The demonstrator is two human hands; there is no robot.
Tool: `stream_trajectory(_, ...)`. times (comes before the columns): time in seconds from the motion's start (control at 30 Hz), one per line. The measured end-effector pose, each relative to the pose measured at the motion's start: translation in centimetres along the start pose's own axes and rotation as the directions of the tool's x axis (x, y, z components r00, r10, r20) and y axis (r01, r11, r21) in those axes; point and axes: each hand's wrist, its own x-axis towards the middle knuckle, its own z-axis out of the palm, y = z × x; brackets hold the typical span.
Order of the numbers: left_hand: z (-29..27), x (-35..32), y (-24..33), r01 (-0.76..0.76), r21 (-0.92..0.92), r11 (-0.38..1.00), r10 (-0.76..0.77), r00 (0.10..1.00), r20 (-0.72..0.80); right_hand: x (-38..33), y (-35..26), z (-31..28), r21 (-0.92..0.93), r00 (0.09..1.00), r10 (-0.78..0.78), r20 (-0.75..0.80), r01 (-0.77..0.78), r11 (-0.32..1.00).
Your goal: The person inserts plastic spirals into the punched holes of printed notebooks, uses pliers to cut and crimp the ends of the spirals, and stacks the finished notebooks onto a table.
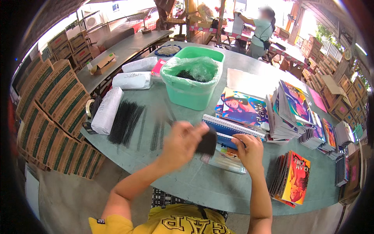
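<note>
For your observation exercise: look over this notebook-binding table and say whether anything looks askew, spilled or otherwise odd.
Mostly orderly. One oddity: several black binding coils lie loose and scattered on the grey table, apart from the tidier coil bundle. The colourful notebook stack also fans out unevenly. The left hand is motion-blurred; nothing looks spilled or damaged.

Green plastic tub, black spiral coils, blue-lined notebook, grey table.

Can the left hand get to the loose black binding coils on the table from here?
Probably yes. The left hand hovers just right of the black binding coils, and the table between them looks bare. It already holds a blurred black object, which could hinder a grab.
</note>
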Motion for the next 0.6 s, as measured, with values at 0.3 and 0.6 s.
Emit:
stream_trajectory(0.3,-1.1,2.8,1.0,-0.094,0.001,0.996,0.087,0.916,-0.392,-0.4,-0.2,0.1,-0.042,1.0,0.0,0.004,0.001,0.999)
stream_trajectory(0.6,1.1,2.8,0.7,-0.181,0.001,0.983,0.177,0.957,-0.228,-0.7,-0.7,-0.3,-0.07,0.998,-0.06,-0.005,0.06,0.996)
